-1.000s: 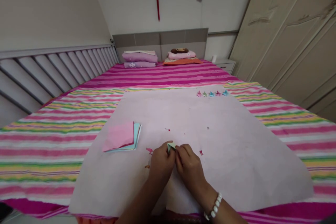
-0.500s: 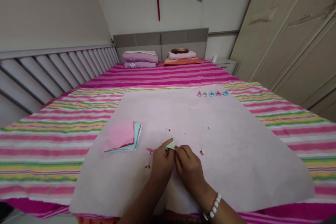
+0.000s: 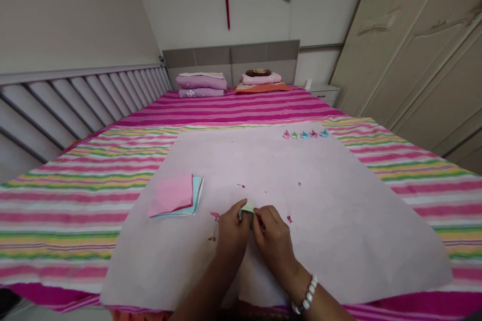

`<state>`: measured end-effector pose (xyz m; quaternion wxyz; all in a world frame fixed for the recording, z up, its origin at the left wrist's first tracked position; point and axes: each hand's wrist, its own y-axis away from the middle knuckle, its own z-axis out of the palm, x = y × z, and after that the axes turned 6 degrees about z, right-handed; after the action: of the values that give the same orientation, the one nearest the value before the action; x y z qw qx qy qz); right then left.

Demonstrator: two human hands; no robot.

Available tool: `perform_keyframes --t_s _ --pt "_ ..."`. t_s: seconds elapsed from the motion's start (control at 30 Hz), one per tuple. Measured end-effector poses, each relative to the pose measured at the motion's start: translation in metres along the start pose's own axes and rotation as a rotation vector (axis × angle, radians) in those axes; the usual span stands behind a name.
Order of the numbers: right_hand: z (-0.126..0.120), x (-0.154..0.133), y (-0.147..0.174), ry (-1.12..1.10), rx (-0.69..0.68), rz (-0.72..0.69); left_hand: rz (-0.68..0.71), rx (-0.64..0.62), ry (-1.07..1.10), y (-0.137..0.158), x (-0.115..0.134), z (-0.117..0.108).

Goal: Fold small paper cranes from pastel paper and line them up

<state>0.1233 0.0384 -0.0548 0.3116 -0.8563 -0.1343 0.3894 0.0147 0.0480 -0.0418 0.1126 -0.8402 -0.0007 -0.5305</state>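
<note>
A small piece of pale green folded paper (image 3: 247,207) is held between my two hands, low over the white sheet (image 3: 339,210). My left hand (image 3: 233,225) closes on its left side, thumb and fingers partly hiding it. Fingertips of my right hand (image 3: 274,233) pinch its right edge. A white bead bracelet (image 3: 309,297) circles my right wrist. To the left lies a stack of coloured paper squares (image 3: 173,194), pink on top with blue beneath. At the far right of the sheet stand several small folded paper figures (image 3: 305,134) in pink, green and blue.
Small printed marks or scraps, such as a pink one (image 3: 214,215) and a dark red one (image 3: 289,218), dot the sheet around my hands. Striped bedding (image 3: 56,205) surrounds the sheet. Folded bedding (image 3: 201,84) sits by the headboard (image 3: 263,52); a bed rail (image 3: 83,85) runs along the left.
The green paper has tilted and opened somewhat, with more of its underside showing below. My right fingers have shifted slightly up and to the right; my left hand stays about where it was.
</note>
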Motion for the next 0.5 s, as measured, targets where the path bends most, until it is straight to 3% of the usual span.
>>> perform_keyframes --t_s 0.23,0.4,0.5 --pt "-0.004 0.004 -0.006 -0.144 -0.116 0.169 0.114 -0.090 0.046 0.000 -0.001 -0.001" --pt "-0.007 0.012 -0.013 -0.321 -0.120 0.318 -0.033 -0.125 0.213 -0.005 -0.002 -0.005" --pt "-0.003 0.020 -0.016 -0.479 -0.133 0.483 -0.106 -0.142 0.293 -0.011 -0.001 -0.008"
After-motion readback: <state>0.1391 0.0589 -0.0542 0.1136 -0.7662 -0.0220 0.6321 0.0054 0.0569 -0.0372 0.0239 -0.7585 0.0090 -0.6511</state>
